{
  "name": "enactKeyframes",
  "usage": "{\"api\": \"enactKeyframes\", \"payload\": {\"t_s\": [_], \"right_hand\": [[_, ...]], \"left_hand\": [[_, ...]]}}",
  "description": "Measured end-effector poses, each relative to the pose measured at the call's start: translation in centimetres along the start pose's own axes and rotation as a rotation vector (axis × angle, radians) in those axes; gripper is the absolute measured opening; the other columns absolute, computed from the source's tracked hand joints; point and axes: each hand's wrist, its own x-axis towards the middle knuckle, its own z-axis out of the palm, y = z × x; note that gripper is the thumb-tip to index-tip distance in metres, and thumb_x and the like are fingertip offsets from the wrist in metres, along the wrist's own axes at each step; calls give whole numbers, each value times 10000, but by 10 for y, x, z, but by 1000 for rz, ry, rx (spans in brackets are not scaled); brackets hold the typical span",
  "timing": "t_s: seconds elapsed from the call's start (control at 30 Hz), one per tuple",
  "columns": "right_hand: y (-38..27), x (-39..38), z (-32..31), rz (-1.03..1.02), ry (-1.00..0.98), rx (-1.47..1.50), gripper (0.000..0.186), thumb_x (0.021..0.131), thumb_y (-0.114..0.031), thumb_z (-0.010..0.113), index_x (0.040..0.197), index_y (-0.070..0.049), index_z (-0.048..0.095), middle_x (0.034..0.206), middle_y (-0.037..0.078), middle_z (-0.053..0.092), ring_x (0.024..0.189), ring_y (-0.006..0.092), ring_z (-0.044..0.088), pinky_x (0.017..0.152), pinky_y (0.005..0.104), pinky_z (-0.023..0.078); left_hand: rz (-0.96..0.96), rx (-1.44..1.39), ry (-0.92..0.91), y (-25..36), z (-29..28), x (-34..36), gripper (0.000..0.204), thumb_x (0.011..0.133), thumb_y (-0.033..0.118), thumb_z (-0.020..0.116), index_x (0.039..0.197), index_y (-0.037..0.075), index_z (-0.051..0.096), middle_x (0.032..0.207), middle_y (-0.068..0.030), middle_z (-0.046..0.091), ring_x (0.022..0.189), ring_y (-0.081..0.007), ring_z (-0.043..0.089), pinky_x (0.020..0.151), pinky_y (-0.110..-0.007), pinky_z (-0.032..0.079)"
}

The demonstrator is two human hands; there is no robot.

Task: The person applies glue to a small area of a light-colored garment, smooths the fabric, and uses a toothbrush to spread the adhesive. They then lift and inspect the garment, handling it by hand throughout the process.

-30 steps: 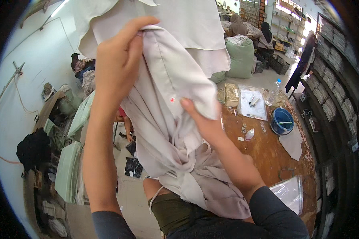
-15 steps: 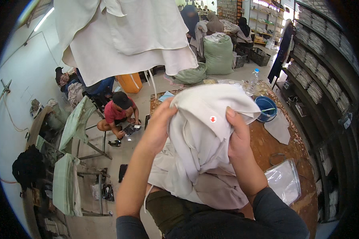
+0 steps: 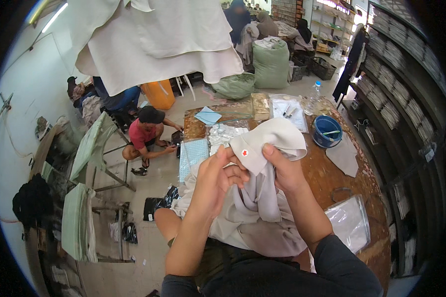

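Note:
A pale beige garment [image 3: 255,195] is bunched over my lap, with one folded end raised between my hands. On that end sits a small round white sticker [image 3: 245,153] with a red arrow. My left hand [image 3: 217,180] pinches the cloth edge just left of the sticker, its other fingers curled below. Right of the sticker, my right hand [image 3: 286,171] grips the same end, thumb on top and the other fingers hidden behind. The lower folds of the garment spill across my lap toward the table edge.
A worn wooden table [image 3: 327,173] holds a blue bucket [image 3: 328,131], a water bottle [image 3: 313,99], clear plastic packets [image 3: 349,225] and small white pieces [image 3: 225,134]. Pale cloth [image 3: 158,44] hangs overhead. Left, a person in red [image 3: 146,133] crouches by cloth-covered stands [image 3: 79,222]. Loaded shelves [image 3: 401,89] line the right.
The garment's raised end has come down and left, now more folded, showing more of the tabletop. My left hand has moved down to beside the sticker. The crouching person now reaches toward the table.

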Motion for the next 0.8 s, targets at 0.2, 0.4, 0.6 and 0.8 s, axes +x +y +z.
{"api": "enactKeyframes", "payload": {"t_s": [0.2,0.4,0.6,0.8], "right_hand": [[20,4,-13,34,99,-253,372,861,-172,715,1173,-29,574,1078,62,643,990,153,597,869,324,482],[29,7,-11,-654,651,-881,405,727,-67,779,1084,-24,594,1031,66,660,921,179,613,812,325,472],[31,13,5,-585,-206,-1163,166,779,-39,717,925,-20,642,861,106,661,799,280,641,719,362,511],[40,22,6,-569,-252,-1192,159,789,-38,708,929,-15,637,849,111,657,771,275,653,680,362,523]], "left_hand": [[103,-86,234,-21,-1,13,309,989,268,543,1080,-20,608,943,-100,676,801,-155,652,709,-285,525],[211,99,400,-36,-29,12,242,968,204,584,1021,-27,634,940,-106,684,847,-150,660,762,-296,541],[196,182,453,-51,-43,13,228,932,203,653,939,-24,677,827,-34,667,723,-68,586,687,-221,482],[119,137,449,-49,-52,17,208,925,193,663,933,-15,673,809,-23,656,711,-66,579,674,-219,479]]}}
